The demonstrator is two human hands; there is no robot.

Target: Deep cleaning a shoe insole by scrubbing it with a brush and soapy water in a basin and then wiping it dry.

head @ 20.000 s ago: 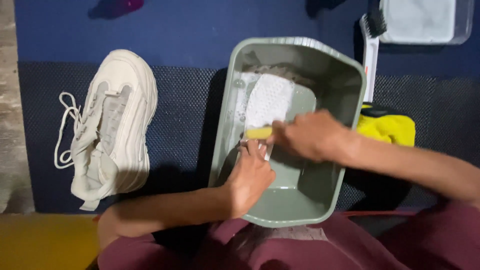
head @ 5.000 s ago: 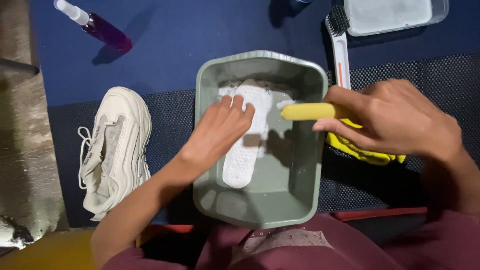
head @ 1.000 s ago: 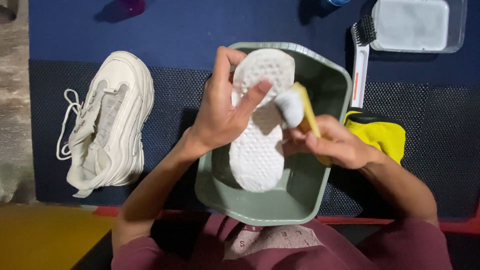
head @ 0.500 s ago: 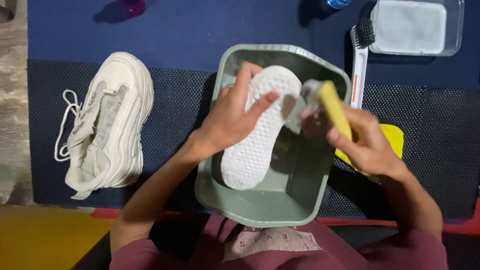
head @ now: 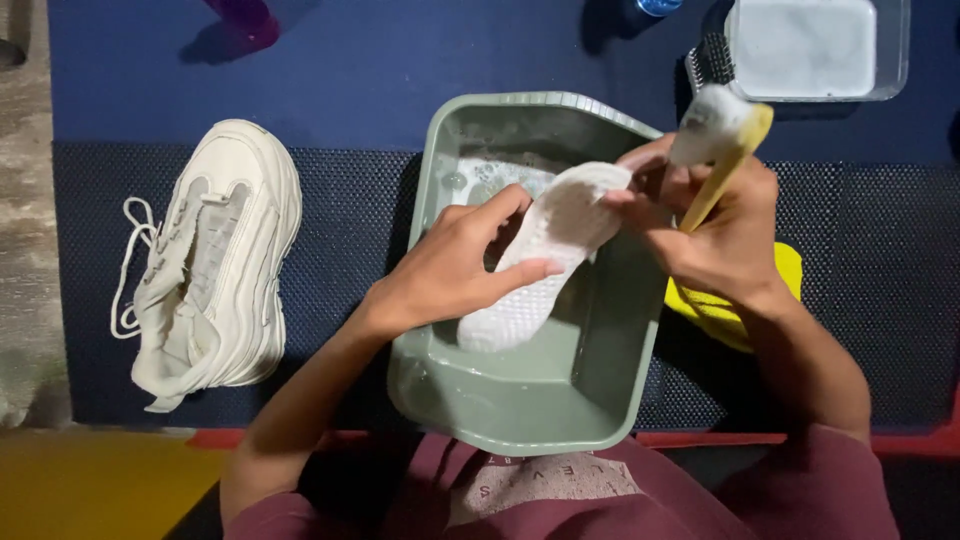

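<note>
The left hand [head: 455, 265] holds a white insole [head: 545, 255] above the green basin [head: 520, 400]; the right hand [head: 715, 230] touches its tip, gripping a yellow brush [head: 722, 135] — a white sneaker [head: 215, 250] lies left.

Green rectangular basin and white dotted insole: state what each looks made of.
Green rectangular basin: likely moulded plastic, with a smooth, slightly glossy wall and rounded rim. White dotted insole, held in the left hand: probably soft foam or rubber, since it bends and carries a raised dot texture.
</note>
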